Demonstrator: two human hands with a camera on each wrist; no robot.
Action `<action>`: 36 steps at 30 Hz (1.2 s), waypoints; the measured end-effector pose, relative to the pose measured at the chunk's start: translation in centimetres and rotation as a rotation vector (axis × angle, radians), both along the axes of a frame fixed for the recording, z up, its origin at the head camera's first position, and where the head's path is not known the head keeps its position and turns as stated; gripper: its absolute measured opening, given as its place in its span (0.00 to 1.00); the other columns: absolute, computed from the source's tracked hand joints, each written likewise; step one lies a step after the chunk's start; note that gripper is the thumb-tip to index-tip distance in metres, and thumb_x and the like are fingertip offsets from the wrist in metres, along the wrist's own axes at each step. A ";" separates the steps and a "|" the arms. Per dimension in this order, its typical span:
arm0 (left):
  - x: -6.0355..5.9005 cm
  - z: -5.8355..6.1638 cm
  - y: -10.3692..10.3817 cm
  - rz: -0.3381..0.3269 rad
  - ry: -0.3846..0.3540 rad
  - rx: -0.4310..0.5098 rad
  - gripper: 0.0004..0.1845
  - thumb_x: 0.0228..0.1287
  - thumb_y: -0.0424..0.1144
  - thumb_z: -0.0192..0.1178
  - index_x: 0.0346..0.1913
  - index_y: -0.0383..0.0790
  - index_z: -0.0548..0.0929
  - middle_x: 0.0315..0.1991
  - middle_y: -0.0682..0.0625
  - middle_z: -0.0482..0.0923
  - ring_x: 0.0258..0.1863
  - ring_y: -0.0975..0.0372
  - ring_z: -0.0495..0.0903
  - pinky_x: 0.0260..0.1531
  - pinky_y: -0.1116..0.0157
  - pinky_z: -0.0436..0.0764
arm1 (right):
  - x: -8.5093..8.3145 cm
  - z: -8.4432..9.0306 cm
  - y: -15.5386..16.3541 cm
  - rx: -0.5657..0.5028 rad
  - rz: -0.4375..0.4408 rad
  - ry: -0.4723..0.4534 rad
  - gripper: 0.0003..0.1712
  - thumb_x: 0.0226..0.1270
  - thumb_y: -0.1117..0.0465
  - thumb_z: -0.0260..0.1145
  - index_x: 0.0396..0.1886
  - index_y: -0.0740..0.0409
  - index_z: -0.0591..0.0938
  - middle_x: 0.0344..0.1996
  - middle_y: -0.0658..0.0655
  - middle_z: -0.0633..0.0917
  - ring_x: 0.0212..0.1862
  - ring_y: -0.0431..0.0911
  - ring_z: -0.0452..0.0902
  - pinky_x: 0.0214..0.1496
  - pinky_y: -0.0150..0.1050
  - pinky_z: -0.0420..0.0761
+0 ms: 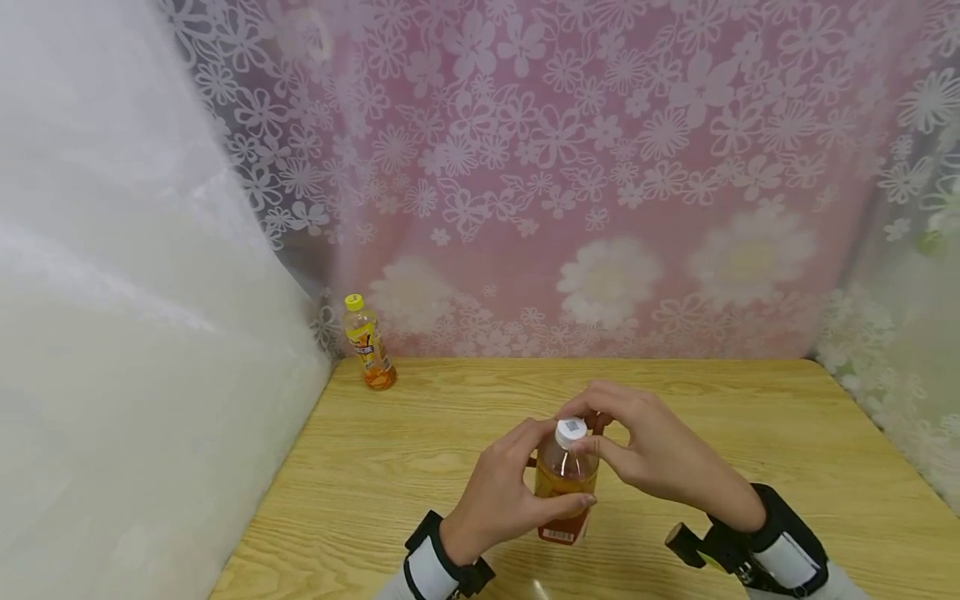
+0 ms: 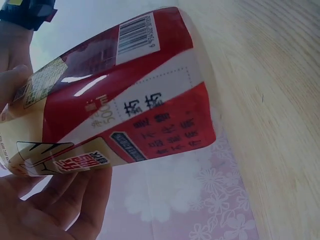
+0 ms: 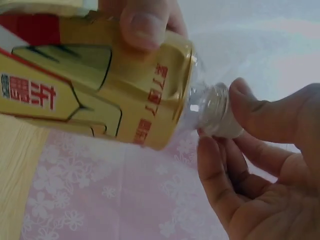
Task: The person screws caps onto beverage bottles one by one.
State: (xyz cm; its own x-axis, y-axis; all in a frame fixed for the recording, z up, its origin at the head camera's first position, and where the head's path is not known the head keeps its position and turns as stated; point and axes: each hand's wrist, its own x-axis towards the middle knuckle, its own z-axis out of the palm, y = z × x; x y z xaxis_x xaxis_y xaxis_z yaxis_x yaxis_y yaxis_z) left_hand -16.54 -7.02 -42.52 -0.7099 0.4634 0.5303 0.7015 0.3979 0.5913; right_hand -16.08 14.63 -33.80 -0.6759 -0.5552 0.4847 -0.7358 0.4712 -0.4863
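Observation:
A clear plastic bottle [image 1: 564, 482] with a gold and red label is between my two hands, over the front middle of the table. My left hand [image 1: 512, 485] grips its body, with the thumb across the front and the fingers behind. At the neck, my right hand [image 1: 651, 442] pinches the white cap [image 1: 572, 430] between thumb and fingers. The right wrist view shows the cap [image 3: 230, 122] on the bottle's neck, with the right thumb [image 3: 250, 107] at its side. In the left wrist view the bottle's red base end [image 2: 175, 115] points toward the table.
A second bottle [image 1: 371, 350] with a yellow cap and orange liquid stands at the table's back left corner. The wooden table [image 1: 420, 450] meets a pink floral curtain [image 1: 525, 208] behind and a white sheet [image 1: 150, 333] on the left.

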 end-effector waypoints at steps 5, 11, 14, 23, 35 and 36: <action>0.2 -0.2 0.2 0.015 0.012 0.011 0.38 0.56 0.61 0.73 0.69 0.63 0.71 0.51 0.63 0.78 0.43 0.74 0.79 0.38 0.77 0.79 | 0.6 0.0 -0.6 -0.011 -0.089 -0.086 0.12 0.66 0.60 0.74 0.44 0.40 0.82 0.35 0.36 0.81 0.33 0.33 0.74 0.36 0.33 0.78; 0.3 -0.3 0.4 0.022 0.015 0.018 0.36 0.57 0.62 0.72 0.68 0.64 0.71 0.48 0.63 0.77 0.37 0.74 0.76 0.33 0.77 0.77 | 0.7 -0.2 -1.2 -0.009 -0.112 -0.108 0.11 0.68 0.60 0.72 0.45 0.43 0.82 0.38 0.39 0.81 0.35 0.34 0.75 0.37 0.34 0.78; 0.1 -0.1 0.3 0.014 0.021 0.021 0.36 0.57 0.61 0.73 0.68 0.64 0.71 0.47 0.63 0.77 0.38 0.73 0.76 0.34 0.76 0.78 | 0.2 -0.4 -1.0 -0.046 -0.050 -0.098 0.15 0.67 0.61 0.73 0.51 0.44 0.83 0.45 0.41 0.84 0.41 0.35 0.78 0.41 0.35 0.81; -0.1 0.0 0.2 -0.036 -0.025 0.031 0.33 0.56 0.60 0.74 0.64 0.62 0.74 0.47 0.62 0.77 0.41 0.73 0.78 0.39 0.75 0.80 | -0.4 -0.8 -0.4 -0.064 0.036 -0.063 0.14 0.67 0.63 0.72 0.49 0.43 0.85 0.40 0.37 0.82 0.38 0.34 0.78 0.42 0.37 0.81; -1.2 -0.1 -0.5 -0.024 -0.022 0.007 0.37 0.60 0.59 0.72 0.70 0.60 0.70 0.54 0.61 0.77 0.46 0.72 0.79 0.42 0.74 0.81 | -0.7 -1.1 -0.4 -0.088 0.008 -0.060 0.18 0.68 0.61 0.72 0.55 0.46 0.83 0.49 0.43 0.85 0.45 0.37 0.82 0.46 0.37 0.84; -1.6 -0.1 -0.8 -0.015 -0.032 0.005 0.37 0.60 0.58 0.72 0.70 0.59 0.69 0.55 0.60 0.78 0.48 0.71 0.79 0.43 0.72 0.82 | -0.8 -1.1 -0.2 -0.087 -0.010 -0.055 0.18 0.69 0.61 0.71 0.56 0.45 0.83 0.50 0.43 0.85 0.46 0.37 0.82 0.46 0.37 0.84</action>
State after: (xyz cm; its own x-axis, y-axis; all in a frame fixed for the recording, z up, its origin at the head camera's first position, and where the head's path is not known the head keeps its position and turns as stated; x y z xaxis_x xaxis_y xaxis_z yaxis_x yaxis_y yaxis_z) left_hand -18.16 -7.86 -42.60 -0.7198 0.4713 0.5096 0.6877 0.3843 0.6159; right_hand -16.88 14.38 -34.90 -0.7076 -0.5060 0.4932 -0.7028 0.4322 -0.5650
